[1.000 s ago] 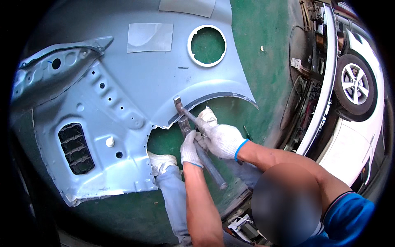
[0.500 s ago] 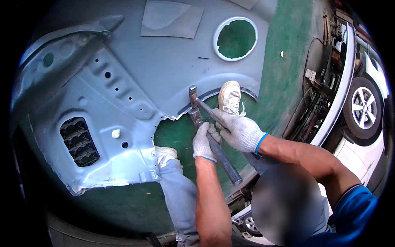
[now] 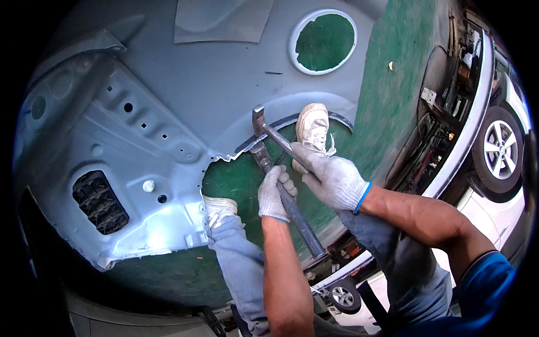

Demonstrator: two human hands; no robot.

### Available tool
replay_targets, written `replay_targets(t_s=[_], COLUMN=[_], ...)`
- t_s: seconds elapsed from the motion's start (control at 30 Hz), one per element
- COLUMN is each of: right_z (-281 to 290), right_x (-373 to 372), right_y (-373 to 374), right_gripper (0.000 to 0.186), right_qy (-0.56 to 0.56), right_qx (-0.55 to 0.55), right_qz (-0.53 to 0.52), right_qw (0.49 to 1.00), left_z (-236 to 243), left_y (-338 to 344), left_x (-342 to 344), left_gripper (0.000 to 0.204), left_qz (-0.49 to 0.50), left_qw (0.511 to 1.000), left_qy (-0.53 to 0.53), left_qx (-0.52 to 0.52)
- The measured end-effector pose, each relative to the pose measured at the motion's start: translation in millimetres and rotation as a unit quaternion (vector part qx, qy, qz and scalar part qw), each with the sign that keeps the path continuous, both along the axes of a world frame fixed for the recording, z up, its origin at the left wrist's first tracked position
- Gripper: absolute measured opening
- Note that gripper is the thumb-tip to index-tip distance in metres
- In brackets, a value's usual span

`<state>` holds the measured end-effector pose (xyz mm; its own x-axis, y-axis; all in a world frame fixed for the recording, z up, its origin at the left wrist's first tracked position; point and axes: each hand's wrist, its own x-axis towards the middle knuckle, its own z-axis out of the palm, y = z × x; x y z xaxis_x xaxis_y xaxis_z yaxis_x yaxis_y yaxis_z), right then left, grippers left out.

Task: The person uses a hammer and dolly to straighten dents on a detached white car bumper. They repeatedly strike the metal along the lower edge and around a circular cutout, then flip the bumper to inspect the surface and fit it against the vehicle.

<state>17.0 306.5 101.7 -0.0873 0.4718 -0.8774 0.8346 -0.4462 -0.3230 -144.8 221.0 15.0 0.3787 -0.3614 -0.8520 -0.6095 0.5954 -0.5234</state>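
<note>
A grey sheet-metal car body panel (image 3: 219, 78) lies in front of me, with a curved cut-out edge near its middle. My right hand (image 3: 336, 178), in a white knit glove with a blue cuff, grips the handle of a hammer (image 3: 279, 139); the hammer's head is over the panel's curved edge. Just below, my left hand (image 3: 273, 196), gloved alike, is wrapped round a long dark metal bar (image 3: 303, 224). The bar's thicker upper end sits under the hammer, close to the edge. Whether hammer and metal touch I cannot tell.
My white shoe (image 3: 313, 128) is by the curved edge; the other shoe (image 3: 220, 208) is against the panel's lower part. A round hole (image 3: 327, 44) opens at the upper right. Green floor (image 3: 387, 101) shows beyond. At right are piled parts and a white car's wheel (image 3: 498, 147).
The panel now appears a little farther left in view. Both hands keep their grips, and the hammer head remains at the curved edge. A rounded blurred shape at the lower right is gone.
</note>
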Motion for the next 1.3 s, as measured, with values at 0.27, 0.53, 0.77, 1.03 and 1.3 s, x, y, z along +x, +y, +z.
replay_targets(t_s=[0.27, 0.53, 0.77, 1.03, 1.3], right_z=[-6, -6, 0, -6, -10], right_x=[-7, -11, -19, -7, -5], right_y=[-28, -37, 1, -30, -25], right_gripper=[0.070, 0.070, 0.068, 0.070, 0.068], right_qy=[-0.013, -0.028, -0.025, -0.022, -0.028], right_qx=[-0.011, -0.009, 0.063, -0.002, 0.018], right_qz=[0.086, 0.087, -0.010, 0.086, 0.032], right_qw=[0.996, 0.996, 0.998, 0.996, 0.999], left_z=[-9, -16, -22, -12, -15], left_y=[-12, -13, -31, -5, -10], left_x=[0, 0, 0, 6, 5], left_gripper=[0.019, 0.015, 0.015, 0.013, 0.013], left_qz=[0.017, 0.021, 0.025, -0.034, -0.021], left_qw=[0.999, 0.998, 0.997, 0.998, 0.998], left_qy=[-0.037, -0.050, -0.052, -0.021, -0.038], left_qx=[0.007, 0.019, 0.049, 0.042, 0.050])
